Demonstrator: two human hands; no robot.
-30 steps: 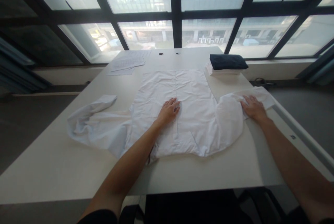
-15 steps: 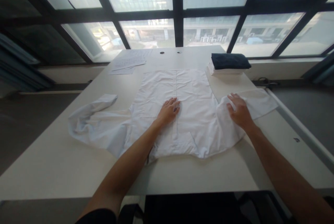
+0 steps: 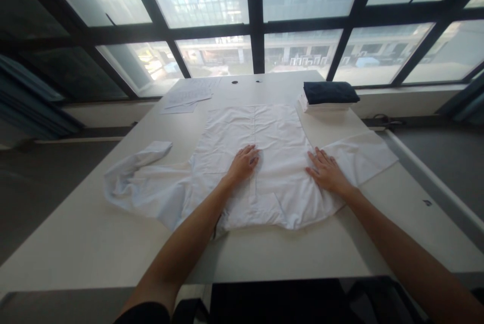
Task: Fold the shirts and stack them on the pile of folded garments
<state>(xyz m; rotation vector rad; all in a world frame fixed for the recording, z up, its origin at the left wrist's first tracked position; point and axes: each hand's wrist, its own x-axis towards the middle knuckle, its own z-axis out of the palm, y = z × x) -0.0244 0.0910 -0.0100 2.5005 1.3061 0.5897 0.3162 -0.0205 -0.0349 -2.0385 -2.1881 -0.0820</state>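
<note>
A white long-sleeved shirt lies spread flat on the pale table. My left hand rests open, palm down, on the middle of the shirt. My right hand lies flat with fingers spread on the shirt's right side, where the right sleeve begins. That sleeve stretches out flat toward the table's right edge. The left sleeve lies rumpled and curved at the left.
A stack of folded clothes, dark navy on top of white, sits at the back right of the table. Sheets of paper lie at the back left. Large windows run behind the table. A dark chair shows below the table's near edge.
My right hand slid leftward along the right sleeve toward the shirt's body, and the bunched sleeve now lies flatter. My left hand stayed in place.
</note>
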